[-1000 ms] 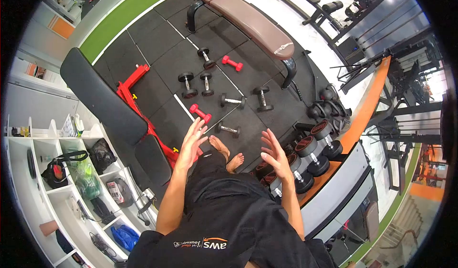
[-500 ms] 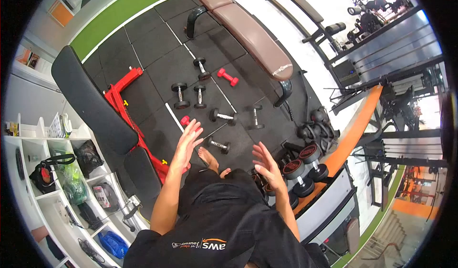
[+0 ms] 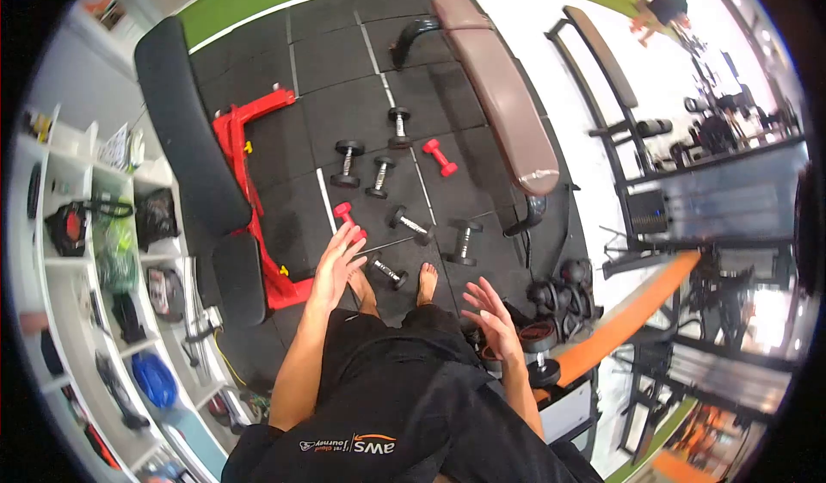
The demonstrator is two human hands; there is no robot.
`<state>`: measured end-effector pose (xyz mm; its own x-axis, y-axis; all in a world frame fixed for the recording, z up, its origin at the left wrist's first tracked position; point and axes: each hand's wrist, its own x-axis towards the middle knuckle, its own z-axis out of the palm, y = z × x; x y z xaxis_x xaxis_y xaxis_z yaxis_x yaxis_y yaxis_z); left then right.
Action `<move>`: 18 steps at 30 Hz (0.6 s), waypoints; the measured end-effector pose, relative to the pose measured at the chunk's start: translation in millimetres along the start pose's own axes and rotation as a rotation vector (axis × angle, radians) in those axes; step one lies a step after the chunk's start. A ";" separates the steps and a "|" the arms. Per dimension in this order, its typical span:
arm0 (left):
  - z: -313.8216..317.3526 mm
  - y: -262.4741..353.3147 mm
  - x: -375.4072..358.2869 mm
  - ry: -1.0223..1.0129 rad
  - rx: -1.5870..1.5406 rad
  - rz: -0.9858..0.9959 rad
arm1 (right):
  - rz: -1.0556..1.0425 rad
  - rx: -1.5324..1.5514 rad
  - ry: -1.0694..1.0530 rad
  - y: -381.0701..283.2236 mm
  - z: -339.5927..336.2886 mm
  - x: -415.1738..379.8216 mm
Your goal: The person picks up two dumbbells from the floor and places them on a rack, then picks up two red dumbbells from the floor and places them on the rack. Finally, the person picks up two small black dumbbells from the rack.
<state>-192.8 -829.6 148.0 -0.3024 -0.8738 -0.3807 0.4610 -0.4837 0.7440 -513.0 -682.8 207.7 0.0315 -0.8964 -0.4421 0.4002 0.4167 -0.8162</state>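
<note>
My left hand (image 3: 334, 270) is held up in front of me with fingers stretched out, empty. Nearest to it in view are a red dumbbell (image 3: 350, 221) on the floor, partly behind the fingertips, and a black and chrome dumbbell (image 3: 389, 271). My right hand (image 3: 494, 318) is also raised, fingers apart and holding nothing. Ahead of it on the mat stands a black dumbbell (image 3: 465, 242), with another dumbbell (image 3: 411, 226) to its left. Farther out lie a second red dumbbell (image 3: 440, 158) and several more black ones, such as this dumbbell (image 3: 348, 164).
A black bench with a red frame (image 3: 254, 199) stands on the left, beside white shelves (image 3: 90, 276) of bags. A brown bench (image 3: 499, 96) is ahead right. Dumbbells on a rack (image 3: 542, 367) sit near my right arm. A person (image 3: 667, 10) is far off at upper right.
My view has turned, so benches and dumbbells sit farther right in the picture. Both feet and more of the near red dumbbell now show. My hands stay raised and empty.
</note>
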 end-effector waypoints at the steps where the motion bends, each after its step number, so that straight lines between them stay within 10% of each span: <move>1: 4.9 -3.8 -1.7 0.027 -0.051 0.021 | 0.023 0.001 -0.024 -6.5 -10.6 6.9; 18: 58.1 -70.8 -69.8 0.379 -0.315 0.285 | 0.057 -0.165 -0.451 -79.9 -43.8 113.0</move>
<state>-252.8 -731.4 153.9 0.1640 -0.9008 -0.4021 0.7247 -0.1665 0.6686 -581.5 -810.8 206.7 0.4573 -0.8327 -0.3121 0.2371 0.4525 -0.8597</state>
